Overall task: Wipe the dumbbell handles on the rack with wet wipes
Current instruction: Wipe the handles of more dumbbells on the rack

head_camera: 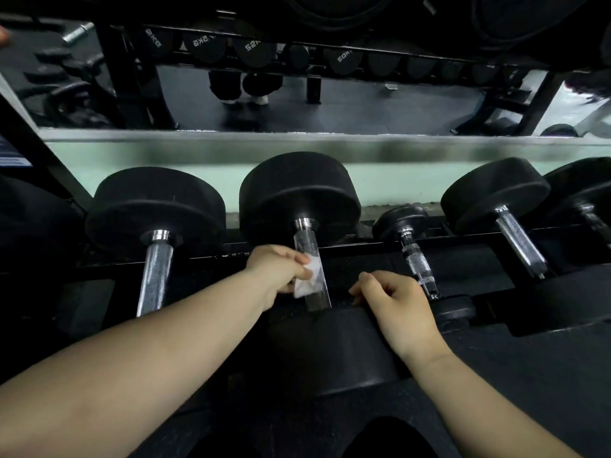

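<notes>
A row of black dumbbells lies on a dark rack [363, 251], chrome handles pointing toward me. My left hand [276, 267] pinches a white wet wipe [309, 279] and holds it against the left side of the middle dumbbell's chrome handle [305, 242]. My right hand [393, 300] rests with curled fingers on that dumbbell's near black head [330, 345], holding nothing. To the left lies another chrome handle [155, 276]. To the right are a small dumbbell's knurled handle [416, 262] and a larger chrome handle [519, 241].
A mirror [330, 100] behind the rack reflects dumbbell ends, the dark floor and a person's legs. A pale green wall strip [380, 180] runs below it. More dumbbells sit at the far right [591, 200] and far left.
</notes>
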